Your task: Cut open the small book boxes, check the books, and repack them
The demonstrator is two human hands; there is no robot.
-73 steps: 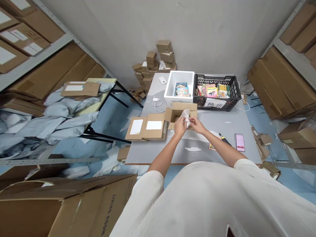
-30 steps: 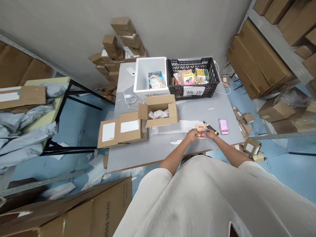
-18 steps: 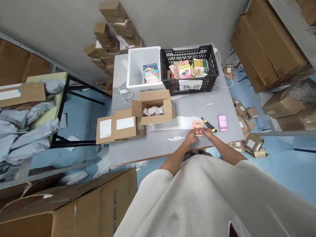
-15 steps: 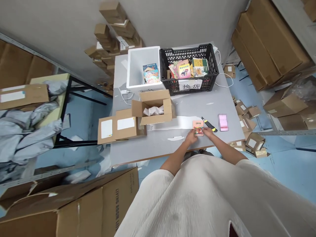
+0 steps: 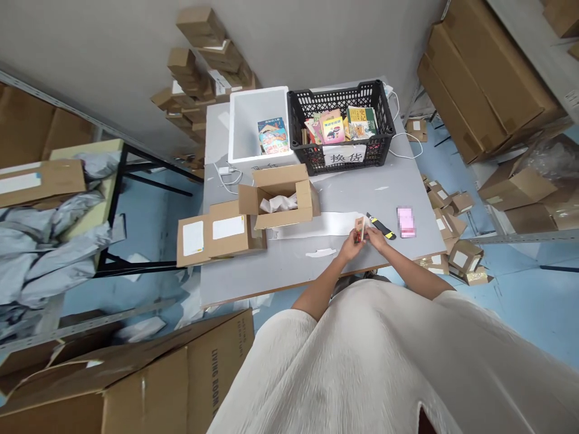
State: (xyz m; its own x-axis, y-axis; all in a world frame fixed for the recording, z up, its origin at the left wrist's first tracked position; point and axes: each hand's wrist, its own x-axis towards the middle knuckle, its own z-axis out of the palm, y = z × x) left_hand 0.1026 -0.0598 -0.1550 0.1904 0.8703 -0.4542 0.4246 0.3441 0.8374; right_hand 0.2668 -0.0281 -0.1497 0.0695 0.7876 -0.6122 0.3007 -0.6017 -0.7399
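Just inside the near edge of the table (image 5: 262, 268), left hand (image 5: 351, 247) and right hand (image 5: 376, 239) pinch a booklet (image 5: 359, 229), fingers bent — cutter (image 5: 381, 226) just beside, blue floor (image 5: 529, 319) beyond.

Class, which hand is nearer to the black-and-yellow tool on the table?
Right: the right hand is close to the black-and-yellow tool, on its near side; the left hand is farther off, to its left.

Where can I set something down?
Bare tabletop lies between the black crate and cutter, and at the near edge in front of the labelled boxes, left of the white scrap. Crowded: the back, where foam bin and crate adjoin, and around the book, with cutter and phone.
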